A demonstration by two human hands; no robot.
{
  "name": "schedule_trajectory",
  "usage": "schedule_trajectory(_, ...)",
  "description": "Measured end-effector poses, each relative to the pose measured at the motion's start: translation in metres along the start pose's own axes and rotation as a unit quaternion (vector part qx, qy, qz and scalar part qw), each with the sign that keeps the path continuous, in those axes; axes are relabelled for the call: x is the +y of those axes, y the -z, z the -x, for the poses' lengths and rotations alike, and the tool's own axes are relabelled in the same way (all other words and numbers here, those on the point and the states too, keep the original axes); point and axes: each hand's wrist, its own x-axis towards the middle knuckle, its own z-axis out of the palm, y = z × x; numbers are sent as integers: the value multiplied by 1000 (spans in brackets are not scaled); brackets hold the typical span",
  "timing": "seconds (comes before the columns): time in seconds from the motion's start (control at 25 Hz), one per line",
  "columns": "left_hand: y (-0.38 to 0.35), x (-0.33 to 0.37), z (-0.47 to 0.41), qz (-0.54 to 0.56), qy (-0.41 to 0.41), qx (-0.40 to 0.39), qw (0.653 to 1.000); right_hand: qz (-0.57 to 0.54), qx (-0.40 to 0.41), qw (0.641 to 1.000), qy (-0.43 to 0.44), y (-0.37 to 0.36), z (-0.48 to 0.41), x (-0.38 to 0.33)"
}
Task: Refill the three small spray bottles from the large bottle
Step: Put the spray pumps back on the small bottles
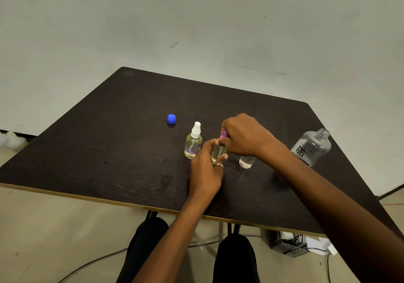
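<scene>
Three small spray bottles stand in a row mid-table. The left one [193,145] has a white sprayer and yellowish liquid. My left hand [206,169] grips the body of the middle bottle [217,151], which holds yellowish liquid. My right hand [242,135] pinches that bottle's purple sprayer top [224,134] from above. The third small bottle [246,162] is clear and mostly hidden behind my right wrist. The large clear bottle [312,147], labelled "re-nu", stands uncapped at the right edge. Its blue cap [171,119] lies apart, behind the left bottle.
The dark wooden table [98,151] has its front edge close to my knees. Cables and a small basket [288,244] lie on the floor below the table's right side.
</scene>
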Motion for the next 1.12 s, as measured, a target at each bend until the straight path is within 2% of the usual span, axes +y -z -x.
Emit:
schedule_trajectory(0.2,-1,-1,-1,-24,-6,16,1000,57,66,995,-39,-10,9,-19)
schedule_trajectory(0.48,1,2,-2,-34,23,26,999,47,109,990,-73,-15,14,-28)
schedule_trajectory(0.84,2,6,0,-29,-3,21,999,-41,104,988,-102,-12,21,-18)
schedule_trajectory(1.12,0,7,4,-61,40,-12,997,-75,175,971,-142,38,42,-2)
